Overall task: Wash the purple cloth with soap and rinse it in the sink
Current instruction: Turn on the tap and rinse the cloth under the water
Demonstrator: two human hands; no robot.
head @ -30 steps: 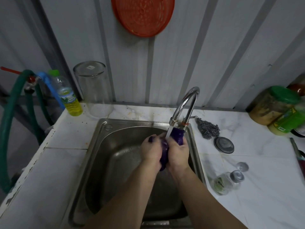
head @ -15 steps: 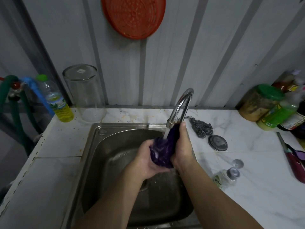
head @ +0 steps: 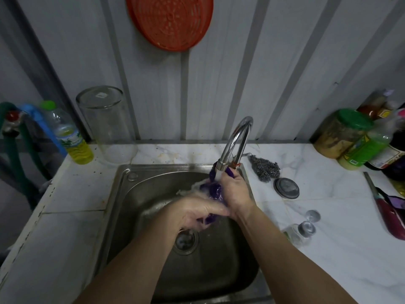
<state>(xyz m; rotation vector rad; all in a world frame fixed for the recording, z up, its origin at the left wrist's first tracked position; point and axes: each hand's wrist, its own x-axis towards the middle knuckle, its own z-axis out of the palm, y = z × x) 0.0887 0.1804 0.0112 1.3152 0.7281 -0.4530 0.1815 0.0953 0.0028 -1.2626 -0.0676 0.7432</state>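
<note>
The wet purple cloth (head: 213,189) is bunched up under the running chrome faucet (head: 235,143), over the steel sink (head: 131,194). My right hand (head: 235,190) grips its upper part just below the spout. My left hand (head: 197,212) is closed on the cloth's lower end, lower and nearer me, above the drain (head: 185,240). Water splashes over the cloth and my fingers. Most of the cloth is hidden inside my hands.
A yellow liquid bottle (head: 70,137) and an upturned clear jar (head: 107,123) stand at the back left. A steel scourer (head: 264,167), a round lid (head: 287,188) and a small lying bottle (head: 300,232) sit right of the sink. Jars and bottles (head: 350,137) crowd the far right.
My left hand has slid down along the cloth toward the drain, stretching it out. My right hand stays near the spout. The view has shifted slightly.
</note>
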